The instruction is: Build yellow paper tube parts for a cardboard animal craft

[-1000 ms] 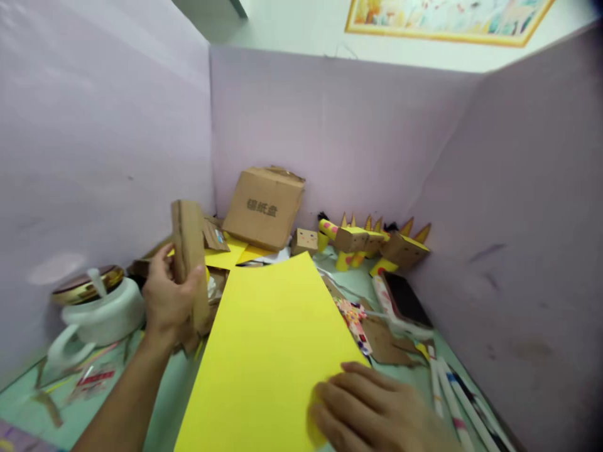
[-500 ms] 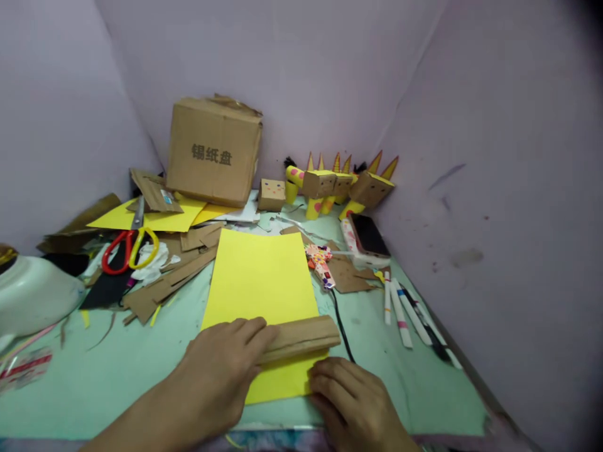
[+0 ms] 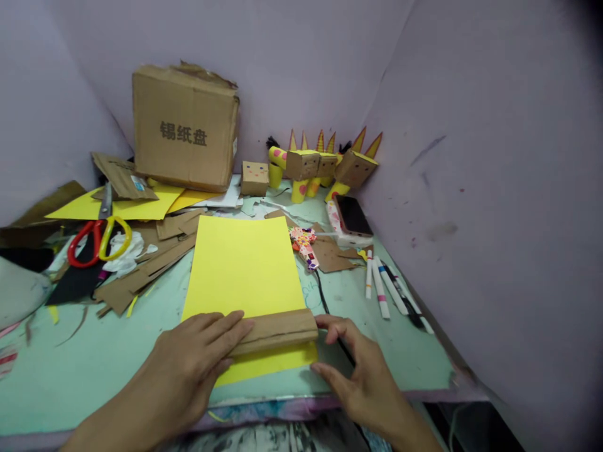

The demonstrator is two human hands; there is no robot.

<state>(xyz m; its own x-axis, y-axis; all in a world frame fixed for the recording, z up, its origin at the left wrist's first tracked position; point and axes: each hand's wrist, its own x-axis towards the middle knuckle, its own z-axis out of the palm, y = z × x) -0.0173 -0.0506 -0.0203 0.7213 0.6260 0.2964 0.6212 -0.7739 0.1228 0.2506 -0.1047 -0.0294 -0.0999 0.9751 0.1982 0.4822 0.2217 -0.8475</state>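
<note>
A sheet of yellow paper (image 3: 245,263) lies flat on the green-covered table. Across its near end rests a rolled or folded brown cardboard piece (image 3: 282,329), a strip of yellow showing below it. My left hand (image 3: 193,358) lies over the cardboard's left part, fingers extended and pressing on it. At the right end of the cardboard is my right hand (image 3: 355,364), its thumb and fingers apart; the fingertips are at the cardboard's end and the thumb is by the paper's lower right corner.
Scissors (image 3: 98,242) lie on cardboard scraps at the left, before a cardboard box (image 3: 183,129). Cardboard animal figures (image 3: 306,166) stand at the back. A patterned glue gun (image 3: 305,246), a phone (image 3: 353,215) and markers (image 3: 381,289) are to the right.
My right hand has opened and moved from the paper's lower right corner to the cardboard's right end. The view has shifted, with things sitting further left and higher.
</note>
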